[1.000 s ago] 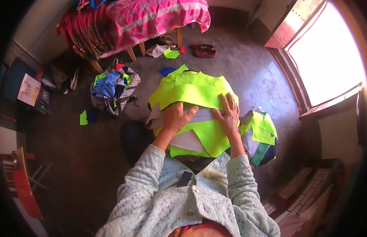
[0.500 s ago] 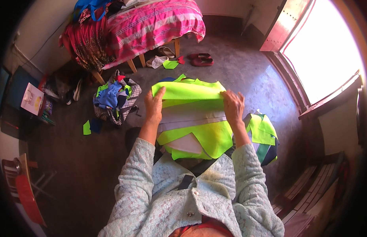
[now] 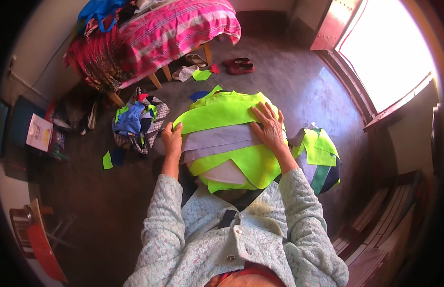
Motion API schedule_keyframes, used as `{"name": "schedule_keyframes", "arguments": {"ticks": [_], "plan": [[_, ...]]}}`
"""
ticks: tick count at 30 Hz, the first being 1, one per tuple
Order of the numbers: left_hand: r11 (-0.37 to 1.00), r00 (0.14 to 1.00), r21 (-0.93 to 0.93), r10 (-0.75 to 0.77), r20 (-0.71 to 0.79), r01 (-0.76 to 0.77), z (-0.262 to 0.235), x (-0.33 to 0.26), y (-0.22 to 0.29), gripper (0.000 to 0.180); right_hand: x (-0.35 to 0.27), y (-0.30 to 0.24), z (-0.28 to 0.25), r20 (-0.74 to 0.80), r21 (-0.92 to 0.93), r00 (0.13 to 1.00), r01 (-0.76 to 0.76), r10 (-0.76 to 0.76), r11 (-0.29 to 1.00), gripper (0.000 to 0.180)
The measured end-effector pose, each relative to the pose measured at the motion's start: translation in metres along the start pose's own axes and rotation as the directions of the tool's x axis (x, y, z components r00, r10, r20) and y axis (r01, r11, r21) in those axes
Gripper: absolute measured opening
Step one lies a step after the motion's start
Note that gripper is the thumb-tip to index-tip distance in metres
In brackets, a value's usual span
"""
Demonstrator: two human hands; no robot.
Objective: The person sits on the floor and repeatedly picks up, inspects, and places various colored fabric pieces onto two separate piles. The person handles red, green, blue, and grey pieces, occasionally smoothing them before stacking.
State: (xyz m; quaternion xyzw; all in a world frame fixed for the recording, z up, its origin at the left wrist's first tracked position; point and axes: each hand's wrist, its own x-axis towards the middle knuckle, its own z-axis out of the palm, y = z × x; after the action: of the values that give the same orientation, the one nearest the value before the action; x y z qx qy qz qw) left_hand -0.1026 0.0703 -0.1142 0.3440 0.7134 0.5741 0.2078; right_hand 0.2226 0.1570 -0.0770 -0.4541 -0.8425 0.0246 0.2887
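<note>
In front of me is a round stack of overlapping fabric pieces in neon yellow-green and grey. Across its upper part lies a neon yellow-green fabric strip (image 3: pixel 217 115), with grey fabric (image 3: pixel 222 138) showing below it. My left hand (image 3: pixel 172 139) pinches the strip's left end between thumb and fingers. At the right end, my right hand (image 3: pixel 271 125) presses flat on the strip with fingers spread. A white piece (image 3: pixel 223 172) shows near the front of the stack, framed by more neon fabric (image 3: pixel 262 165). What supports the stack is hidden beneath it.
To the left stands a checked bag (image 3: pixel 157 107) stuffed with cloth scraps. Another bundle of fabric (image 3: pixel 317 148) sits to the right. Further off are red shoes (image 3: pixel 240 66), a bed with a pink cover (image 3: pixel 179 28) and a bright doorway (image 3: pixel 384 52). A slatted bench (image 3: pixel 375 215) is at the lower right.
The strip, held up between both hands before, now lies down across the stack. My left hand moved left and down with its end; my right hand let go and flattened onto it.
</note>
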Motion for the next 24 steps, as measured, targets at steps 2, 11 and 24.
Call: {"name": "schedule_keyframes", "arguments": {"ticks": [2, 11, 24], "plan": [[0.998, 1.000, 0.061, 0.026, -0.007, -0.025, 0.000, 0.001, -0.010, 0.020, 0.000, 0.006, 0.007, 0.005, -0.013, 0.989, -0.150, 0.150, 0.989, 0.056], [1.000, 0.996, -0.018, -0.016, -0.086, 0.014, -0.010, -0.003, -0.017, 0.022, 0.003, 0.018, 0.011, 0.114, 0.145, 0.868, -0.496, 0.483, 0.856, 0.065], [0.643, 0.852, 0.580, 0.486, 0.196, -0.501, -0.002, -0.007, 0.041, 0.039, 0.001, 0.051, 0.017, -0.212, -0.065, 0.957, -0.215, 0.197, 0.975, 0.045]]}}
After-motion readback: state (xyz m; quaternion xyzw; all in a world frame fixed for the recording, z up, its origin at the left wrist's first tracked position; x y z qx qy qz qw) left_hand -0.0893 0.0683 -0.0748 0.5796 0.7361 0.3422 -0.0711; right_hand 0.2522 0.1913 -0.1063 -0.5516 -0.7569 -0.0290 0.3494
